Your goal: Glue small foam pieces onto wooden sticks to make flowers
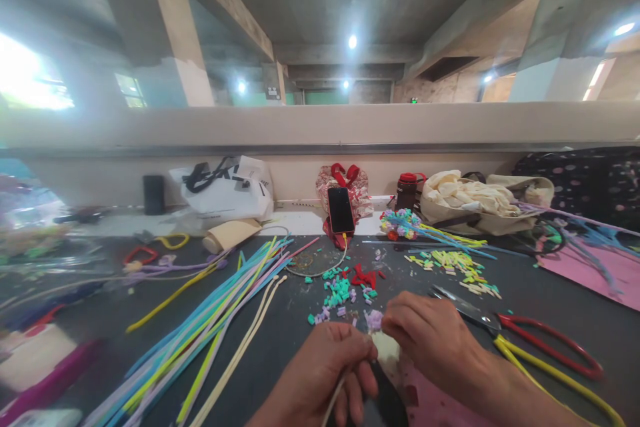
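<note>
My left hand (327, 367) is closed near the front edge of the dark table (280, 320), gripping a cream pipe cleaner (334, 400) that runs down out of the fist. My right hand (430, 337) is closed just to its right, its fingertips pinching a small pale cream and lilac fuzzy piece (383, 340) between the two hands. Something black (387, 397) sticks out under my left hand. Scissors (525, 340) with red and yellow handles lie just right of my right hand.
A sheaf of long coloured pipe cleaners (215, 320) fans across the left of the table. Cut bits, teal (337, 290), red (364, 276) and yellow-green (463, 267), lie ahead. A phone (341, 210) leans at the back among bags (225, 190). Pink sheet (595, 270) at right.
</note>
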